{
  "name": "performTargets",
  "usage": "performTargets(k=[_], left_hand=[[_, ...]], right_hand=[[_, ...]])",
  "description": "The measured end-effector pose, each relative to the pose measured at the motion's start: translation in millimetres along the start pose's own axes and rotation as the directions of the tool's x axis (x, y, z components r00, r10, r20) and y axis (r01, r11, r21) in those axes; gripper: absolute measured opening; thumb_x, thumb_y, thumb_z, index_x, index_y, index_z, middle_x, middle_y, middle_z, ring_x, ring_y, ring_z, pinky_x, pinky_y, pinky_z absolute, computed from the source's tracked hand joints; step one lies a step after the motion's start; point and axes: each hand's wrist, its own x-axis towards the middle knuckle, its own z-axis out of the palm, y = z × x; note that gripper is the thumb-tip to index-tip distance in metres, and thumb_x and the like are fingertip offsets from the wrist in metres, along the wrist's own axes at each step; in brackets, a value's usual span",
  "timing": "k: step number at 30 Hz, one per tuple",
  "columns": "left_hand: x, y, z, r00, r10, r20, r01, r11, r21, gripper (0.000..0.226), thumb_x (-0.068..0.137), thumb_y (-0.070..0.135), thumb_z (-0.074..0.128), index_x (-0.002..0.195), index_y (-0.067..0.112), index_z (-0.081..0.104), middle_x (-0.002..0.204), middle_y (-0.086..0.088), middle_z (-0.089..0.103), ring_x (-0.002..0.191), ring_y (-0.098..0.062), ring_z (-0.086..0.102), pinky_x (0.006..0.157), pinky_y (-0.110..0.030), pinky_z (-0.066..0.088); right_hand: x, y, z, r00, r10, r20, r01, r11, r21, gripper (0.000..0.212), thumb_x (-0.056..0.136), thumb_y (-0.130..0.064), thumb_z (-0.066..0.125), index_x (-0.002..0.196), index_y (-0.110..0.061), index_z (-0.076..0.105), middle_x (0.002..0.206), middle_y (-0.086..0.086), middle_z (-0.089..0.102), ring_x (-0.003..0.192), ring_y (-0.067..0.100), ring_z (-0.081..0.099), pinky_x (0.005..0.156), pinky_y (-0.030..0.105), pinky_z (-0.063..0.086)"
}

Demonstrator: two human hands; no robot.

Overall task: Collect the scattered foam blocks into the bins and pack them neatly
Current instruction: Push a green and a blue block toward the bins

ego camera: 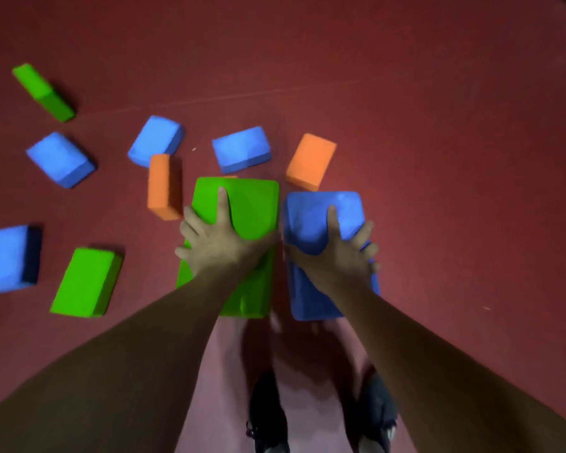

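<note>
The left hand (pixel 216 243) grips the near green block (pixel 252 207). Its forefinger lies straight along the top face, the other fingers curl over the block's left edge, and the thumb reaches toward the right edge. The right hand (pixel 340 253) holds the near blue block (pixel 311 210) the same way, mirrored: forefinger on top, fingers wrapped round the right edge, thumb toward the left. The two blocks sit side by side, lengthwise away from the person, almost touching, and seem lifted above the red floor (pixel 438 125), over a pair of dark shoes (pixel 267 413).

More foam blocks lie scattered on the floor beyond and to the left of the hands. An orange block on edge (pixel 162 186) stands just left of the near green block, and a flat orange block (pixel 311 161) lies just past the near blue one. Three blue blocks (pixel 242 148) (pixel 156 140) (pixel 61 160) lie farther out. A far green block (pixel 43 91) lies at the upper left. A low green block (pixel 85 282) and an edge blue block (pixel 5 258) lie at the left.
</note>
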Motion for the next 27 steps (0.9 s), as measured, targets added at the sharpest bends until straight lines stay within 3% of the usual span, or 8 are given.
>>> performTargets(k=[8, 12, 16, 21, 27], left_hand=[[-124.3, 195.6, 84.8, 0.939, 0.323, 0.118, -0.330, 0.943, 0.045, 0.127, 0.051, 0.095, 0.059, 0.155, 0.049, 0.002, 0.161, -0.020, 0.011, 0.147, -0.038, 0.018, 0.108, -0.066, 0.026], [-216.2, 293.6, 142.9, 0.879, 0.443, 0.178, -0.462, 0.884, 0.079, 0.132, 0.046, 0.097, 0.059, 0.155, 0.048, 0.003, 0.161, -0.021, 0.012, 0.146, -0.040, 0.021, 0.108, -0.066, 0.029], [-320.7, 394.8, 196.5, 0.796, 0.562, 0.227, -0.590, 0.803, 0.082, 0.131, 0.045, 0.098, 0.057, 0.155, 0.047, 0.007, 0.158, -0.021, 0.015, 0.144, -0.040, 0.024, 0.107, -0.066, 0.030], [-432.6, 506.3, 242.2, 0.699, 0.642, 0.316, -0.699, 0.707, 0.110, 0.132, 0.047, 0.100, 0.053, 0.156, 0.048, -0.002, 0.159, -0.020, 0.011, 0.144, -0.037, 0.021, 0.108, -0.060, 0.030], [-555.4, 610.9, 301.0, 0.537, 0.757, 0.373, -0.833, 0.547, 0.088, 0.132, 0.047, 0.100, 0.054, 0.156, 0.049, 0.000, 0.160, -0.019, 0.009, 0.144, -0.036, 0.021, 0.107, -0.058, 0.031]], right_hand=[[20.3, 250.2, -89.6, 0.927, 0.363, 0.093, -0.368, 0.929, 0.040, 0.120, 0.060, -0.096, 0.054, 0.153, -0.055, -0.010, 0.165, 0.024, -0.010, 0.142, 0.050, 0.021, 0.110, 0.064, 0.024], [16.8, 393.4, -130.4, 0.867, 0.496, 0.047, -0.498, 0.863, 0.079, 0.119, 0.063, -0.097, 0.051, 0.154, -0.053, -0.012, 0.165, 0.023, -0.012, 0.143, 0.050, 0.019, 0.111, 0.064, 0.023], [7.1, 527.4, -172.0, 0.782, 0.622, 0.039, -0.621, 0.773, 0.129, 0.117, 0.064, -0.096, 0.049, 0.154, -0.052, -0.012, 0.164, 0.024, -0.010, 0.142, 0.049, 0.021, 0.110, 0.063, 0.024], [-3.7, 659.2, -217.5, 0.704, 0.710, 0.021, -0.698, 0.685, 0.206, 0.118, 0.062, -0.099, 0.046, 0.154, -0.052, -0.012, 0.164, 0.024, -0.011, 0.142, 0.050, 0.020, 0.110, 0.064, 0.024], [-24.4, 804.1, -257.2, 0.532, 0.845, 0.046, -0.818, 0.499, 0.287, 0.117, 0.062, -0.099, 0.047, 0.154, -0.053, -0.010, 0.165, 0.022, -0.011, 0.143, 0.049, 0.018, 0.111, 0.064, 0.022]])
